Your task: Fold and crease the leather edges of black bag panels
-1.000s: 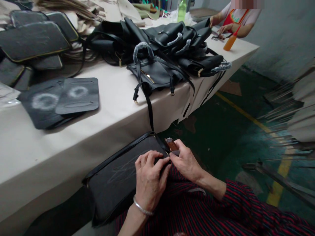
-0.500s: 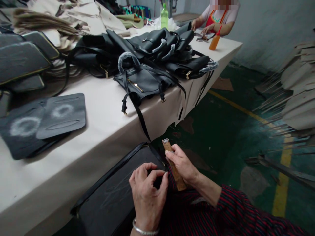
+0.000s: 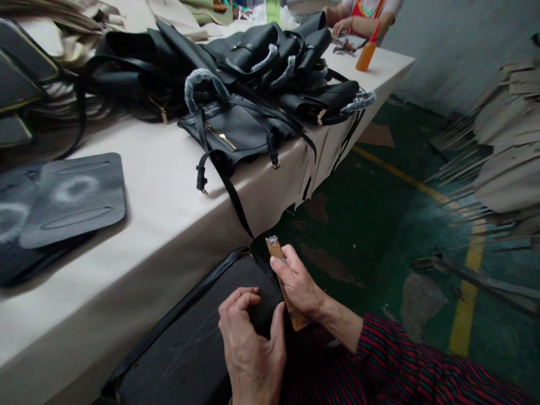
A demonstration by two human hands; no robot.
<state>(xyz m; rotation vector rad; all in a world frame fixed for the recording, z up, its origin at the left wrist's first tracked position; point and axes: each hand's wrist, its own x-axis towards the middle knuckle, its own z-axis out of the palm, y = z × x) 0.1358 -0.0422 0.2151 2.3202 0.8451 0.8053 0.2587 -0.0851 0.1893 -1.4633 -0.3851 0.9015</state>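
Observation:
A black bag piece [image 3: 185, 332] with a dark raised edge lies across my lap, beside the table. My left hand [image 3: 253, 343] rests over its right part, fingers curled and apart from the thumb, with nothing seen between them. The thumb tip is at the bag piece's right edge. Wrapped in my right hand [image 3: 301, 284] is a flat brown stick [image 3: 297, 318], worn and wood-like, with a pale ragged top end. It slants upward just beyond the bag piece's edge.
On the cream-covered table [image 3: 160, 185] lie a heap of black bags [image 3: 236, 121] and grey panels [image 3: 76, 197]. An orange bottle [image 3: 366, 55] stands near a person [image 3: 367, 22] at the far end. Stacked pale pieces [image 3: 512, 163] jut in from the right above the green floor.
My left thumb and fingers have parted from a near pinch. The right hand and stick have shifted slightly left in view, as the whole scene has moved somewhat.

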